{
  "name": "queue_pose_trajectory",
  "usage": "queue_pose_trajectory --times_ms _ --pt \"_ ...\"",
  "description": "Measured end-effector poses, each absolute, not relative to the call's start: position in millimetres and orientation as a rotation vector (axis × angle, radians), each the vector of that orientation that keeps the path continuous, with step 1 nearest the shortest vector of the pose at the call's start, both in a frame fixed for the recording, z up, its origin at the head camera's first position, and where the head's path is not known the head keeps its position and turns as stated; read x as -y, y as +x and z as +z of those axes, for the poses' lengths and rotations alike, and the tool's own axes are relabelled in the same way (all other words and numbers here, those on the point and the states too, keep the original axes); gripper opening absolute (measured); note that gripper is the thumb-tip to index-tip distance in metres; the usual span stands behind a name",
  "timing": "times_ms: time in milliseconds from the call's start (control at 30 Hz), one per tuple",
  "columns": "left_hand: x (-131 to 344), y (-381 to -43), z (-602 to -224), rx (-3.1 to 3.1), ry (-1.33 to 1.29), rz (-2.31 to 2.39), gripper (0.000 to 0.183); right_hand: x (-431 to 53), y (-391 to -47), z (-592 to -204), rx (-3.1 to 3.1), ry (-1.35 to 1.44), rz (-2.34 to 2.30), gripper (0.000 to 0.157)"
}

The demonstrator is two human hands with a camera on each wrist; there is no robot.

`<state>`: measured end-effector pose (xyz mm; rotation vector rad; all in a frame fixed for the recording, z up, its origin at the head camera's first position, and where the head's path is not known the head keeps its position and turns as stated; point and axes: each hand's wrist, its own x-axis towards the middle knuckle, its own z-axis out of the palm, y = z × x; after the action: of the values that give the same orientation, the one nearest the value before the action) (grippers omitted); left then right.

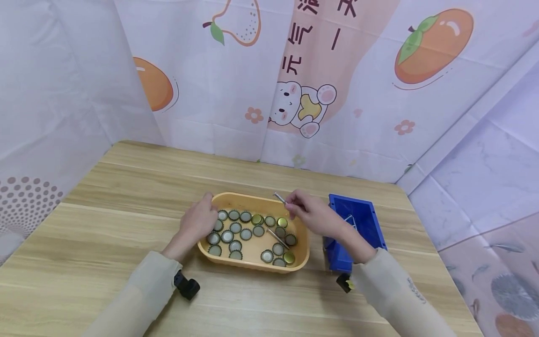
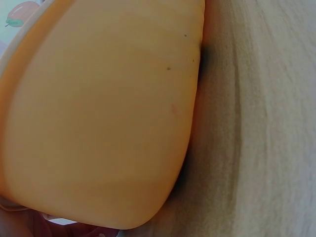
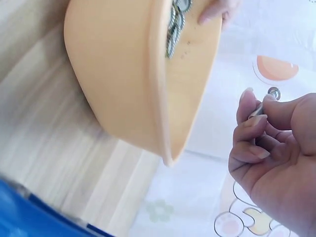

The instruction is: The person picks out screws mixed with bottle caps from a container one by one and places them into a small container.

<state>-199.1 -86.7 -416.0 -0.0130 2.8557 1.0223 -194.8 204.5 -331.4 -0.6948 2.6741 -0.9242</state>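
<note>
An orange plastic basin (image 1: 261,267) stands on the table with many bottle caps (image 1: 246,234) in it, grey insides mostly up and a few gold tops showing. My left hand (image 1: 200,217) grips the basin's left end, its fingers over the rim. Above the basin's right end, my right hand (image 1: 309,213) pinches a metal screw (image 1: 280,198) between thumb and fingers; its round head (image 3: 274,93) sticks out past the fingertips. Another screw (image 1: 278,237) lies among the caps. In the left wrist view the basin's outer wall (image 2: 103,113) fills most of the picture.
A blue plastic bin (image 1: 375,224) stands right of the basin, with some screws (image 1: 351,220) inside, partly behind my right forearm. The wooden table (image 1: 139,187) runs back to a printed curtain (image 1: 210,93).
</note>
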Motion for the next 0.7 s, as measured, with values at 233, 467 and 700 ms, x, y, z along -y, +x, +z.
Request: queue_pose_trajectory --times_ms 233,467,700 --pt "87 -199 -416 -2.858 -0.016 1.013 0.028 -220 -199 -319 -2.787 -0.693 -0.858 0.014" --pt "87 -199 -416 -2.853 -0.017 1.018 0.03 -238 -204 -314 -2.829 -0.615 -0.769 0.014" --pt "87 -199 -416 -2.851 -0.016 1.025 0.028 -249 -208 -316 -2.834 -0.565 -0.771 0.026"
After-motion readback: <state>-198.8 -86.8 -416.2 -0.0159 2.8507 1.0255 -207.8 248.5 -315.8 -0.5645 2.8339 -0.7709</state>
